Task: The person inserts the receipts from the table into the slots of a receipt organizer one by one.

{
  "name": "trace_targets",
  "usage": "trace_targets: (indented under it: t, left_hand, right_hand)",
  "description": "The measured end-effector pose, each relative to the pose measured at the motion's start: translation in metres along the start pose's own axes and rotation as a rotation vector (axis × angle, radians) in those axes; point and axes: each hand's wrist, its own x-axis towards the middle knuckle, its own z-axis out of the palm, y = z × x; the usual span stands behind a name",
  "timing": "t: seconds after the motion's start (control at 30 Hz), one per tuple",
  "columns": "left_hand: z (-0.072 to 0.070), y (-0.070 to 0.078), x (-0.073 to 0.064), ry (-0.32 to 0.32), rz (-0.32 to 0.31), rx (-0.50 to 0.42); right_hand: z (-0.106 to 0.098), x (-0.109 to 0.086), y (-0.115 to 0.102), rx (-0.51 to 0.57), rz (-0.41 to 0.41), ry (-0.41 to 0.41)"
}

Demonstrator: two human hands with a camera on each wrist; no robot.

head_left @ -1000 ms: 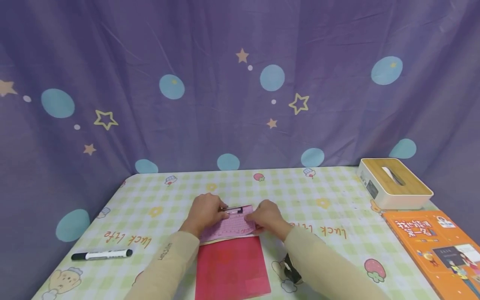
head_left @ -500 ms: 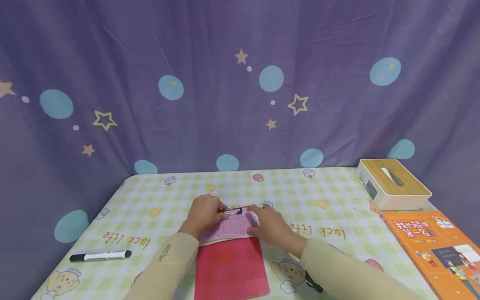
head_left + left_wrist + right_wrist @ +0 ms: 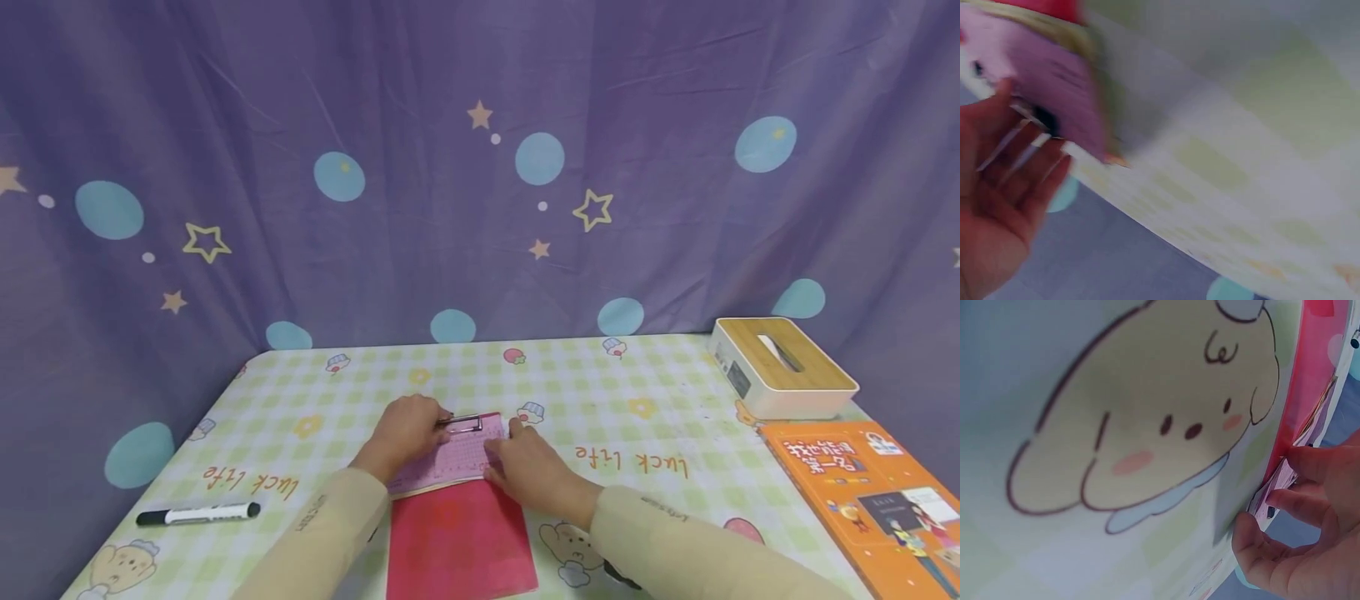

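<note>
A red clip folder (image 3: 461, 542) lies flat before me, a small stack of pink gridded sheets (image 3: 457, 461) across its far end. A metal clip (image 3: 468, 425) runs along the top of the sheets. My left hand (image 3: 405, 433) grips the clip's left end, thumb over it and fingers behind; the left wrist view shows that hand (image 3: 1007, 194) at the pink stack's edge. My right hand (image 3: 536, 471) pinches the sheets' right edge. In the right wrist view the curled thumb and fingers of that hand (image 3: 1300, 531) meet the papers' edge.
A black-and-white marker (image 3: 198, 514) lies at the left. At the right are a white tissue box (image 3: 783, 367) with a wooden top and an orange book (image 3: 862, 500). A black object (image 3: 621, 575) shows partly under my right sleeve. A purple curtain (image 3: 390, 250) hangs behind.
My right hand left the sheets' upper right edge, spread its fingers and came back to their right edge with the fingers drawn in. My left hand stays at the clip.
</note>
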Motion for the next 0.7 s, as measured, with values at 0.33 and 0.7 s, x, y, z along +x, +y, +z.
trace_targets:
  t: [0.33, 0.7]
  left_hand:
    - [-0.017, 0.018, -0.055, -0.054, -0.013, -0.059]
    - [-0.007, 0.016, -0.101, -0.120, 0.073, -0.136]
  right_hand:
    - [-0.006, -0.003, 0.001, 0.052, 0.038, -0.103]
    - [-0.006, -0.019, -0.016, -0.065, -0.172, -0.139]
